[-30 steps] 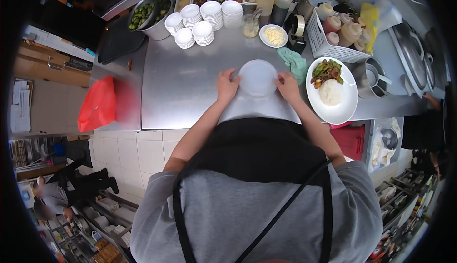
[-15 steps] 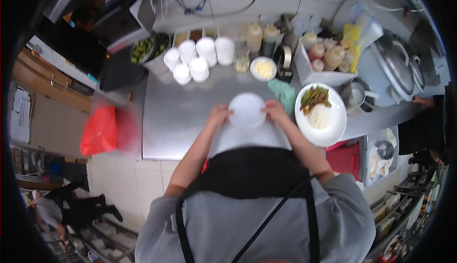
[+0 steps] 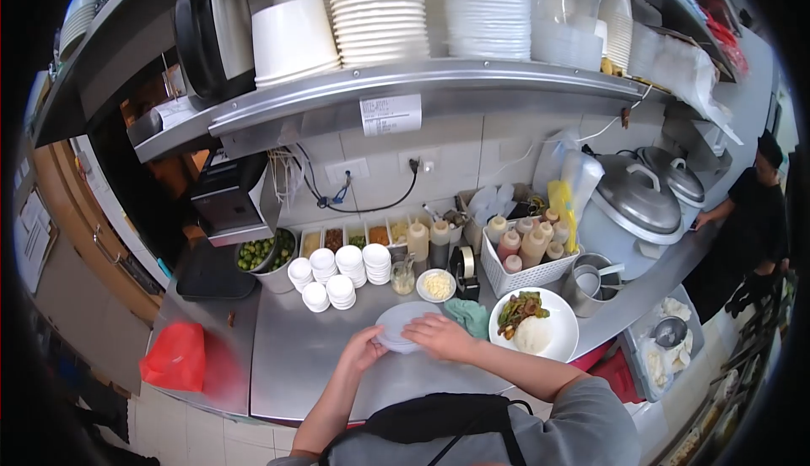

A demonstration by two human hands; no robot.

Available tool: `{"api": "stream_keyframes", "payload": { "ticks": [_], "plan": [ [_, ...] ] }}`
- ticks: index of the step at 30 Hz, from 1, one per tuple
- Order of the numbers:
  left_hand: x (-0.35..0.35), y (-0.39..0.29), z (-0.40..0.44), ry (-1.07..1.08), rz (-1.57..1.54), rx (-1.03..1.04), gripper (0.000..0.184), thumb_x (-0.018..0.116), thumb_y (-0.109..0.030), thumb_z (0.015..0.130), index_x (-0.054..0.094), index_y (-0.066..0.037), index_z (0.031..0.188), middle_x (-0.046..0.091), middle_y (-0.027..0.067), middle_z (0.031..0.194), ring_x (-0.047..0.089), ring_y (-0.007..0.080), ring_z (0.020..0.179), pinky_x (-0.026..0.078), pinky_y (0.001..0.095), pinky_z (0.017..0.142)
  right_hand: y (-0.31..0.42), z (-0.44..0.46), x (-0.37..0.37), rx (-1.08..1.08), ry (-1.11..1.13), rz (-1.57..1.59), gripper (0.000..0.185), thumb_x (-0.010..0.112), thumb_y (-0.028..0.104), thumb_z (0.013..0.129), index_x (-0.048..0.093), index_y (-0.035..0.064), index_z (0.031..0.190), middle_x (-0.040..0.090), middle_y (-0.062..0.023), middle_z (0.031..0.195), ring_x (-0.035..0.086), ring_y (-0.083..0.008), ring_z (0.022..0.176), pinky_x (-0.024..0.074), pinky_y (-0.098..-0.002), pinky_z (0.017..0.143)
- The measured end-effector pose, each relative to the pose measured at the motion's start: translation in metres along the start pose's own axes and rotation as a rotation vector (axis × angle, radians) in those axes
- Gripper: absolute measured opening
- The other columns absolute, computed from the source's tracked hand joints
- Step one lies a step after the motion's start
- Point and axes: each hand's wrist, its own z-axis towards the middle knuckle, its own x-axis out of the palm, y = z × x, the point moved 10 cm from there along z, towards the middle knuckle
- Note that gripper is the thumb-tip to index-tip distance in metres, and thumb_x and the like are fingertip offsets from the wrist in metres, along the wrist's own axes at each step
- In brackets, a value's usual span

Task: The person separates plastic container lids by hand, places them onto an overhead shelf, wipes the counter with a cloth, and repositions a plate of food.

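A round, translucent plastic lid (image 3: 397,317) is over the steel counter in front of me. My left hand (image 3: 364,350) grips its lower left edge between thumb and fingers. Across its right side lies my right hand (image 3: 440,336), fingers stretched out over the top and the thumb hidden. Whether a bowl sits under the lid I cannot tell. Just right of my right hand is a crumpled green cloth (image 3: 469,317). Beyond it stands a white plate (image 3: 560,332) with rice and a cooked vegetable dish. A small bowl of pale shreds (image 3: 437,285) is behind the lid.
Stacked white cups (image 3: 341,289) stand at the back left, near a pot of green citrus (image 3: 275,278). A basket of squeeze bottles (image 3: 516,276) is behind the plate. Overhead runs a steel shelf (image 3: 472,71) with stacked containers. A red bag (image 3: 174,356) lies left; a person (image 3: 742,213) stands right.
My view has tilted up, bringing the shelf into sight. My right hand has gone from the lid's right edge to lying across its top; my left hand still grips the left edge.
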Motion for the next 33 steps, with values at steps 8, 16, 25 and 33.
{"api": "stream_keyframes", "payload": {
  "ticks": [8,16,25,33],
  "plan": [
    [0.014,-0.061,-0.076,-0.001,-0.061,0.191,0.026,0.052,-0.021,0.086,0.05,-0.004,0.106,0.058,0.0114,0.099,0.057,0.022,0.083,0.047,0.0343,0.072,0.003,0.033,-0.341,-0.23,-0.844,-0.654,0.025,0.051,0.004,0.075,0.062,0.0071,0.097,0.062,-0.0092,0.1,0.057,-0.0257,0.097,0.04,-0.04,0.089],
    [-0.013,-0.052,-0.096,-0.088,-0.079,0.231,0.022,0.053,-0.019,0.085,0.051,-0.005,0.103,0.058,0.0097,0.094,0.058,0.0209,0.079,0.048,0.0319,0.069,-0.107,0.161,-0.563,0.124,-0.856,-0.965,0.027,0.058,0.021,0.078,0.058,0.0051,0.099,0.059,-0.0152,0.098,0.054,-0.0299,0.093,0.0422,-0.0373,0.081],
    [-0.042,-0.026,-0.112,-0.179,-0.208,0.235,0.016,0.056,-0.019,0.084,0.056,-0.007,0.095,0.062,0.0075,0.088,0.059,0.02,0.076,0.048,0.0308,0.066,-0.191,0.226,-0.557,0.453,-0.25,-0.72,0.039,0.05,0.038,0.082,0.059,0.0061,0.104,0.058,-0.0173,0.103,0.053,-0.0318,0.1,0.0415,-0.0376,0.085],
    [-0.034,-0.018,-0.1,-0.175,-0.215,0.21,0.018,0.057,-0.021,0.083,0.055,-0.007,0.095,0.061,0.0066,0.086,0.058,0.0181,0.074,0.047,0.0304,0.067,-0.186,0.215,-0.549,0.508,-0.426,-0.713,0.042,0.052,0.041,0.08,0.059,0.008,0.105,0.057,-0.0164,0.107,0.052,-0.0323,0.102,0.0409,-0.0405,0.087]
  ]
}}
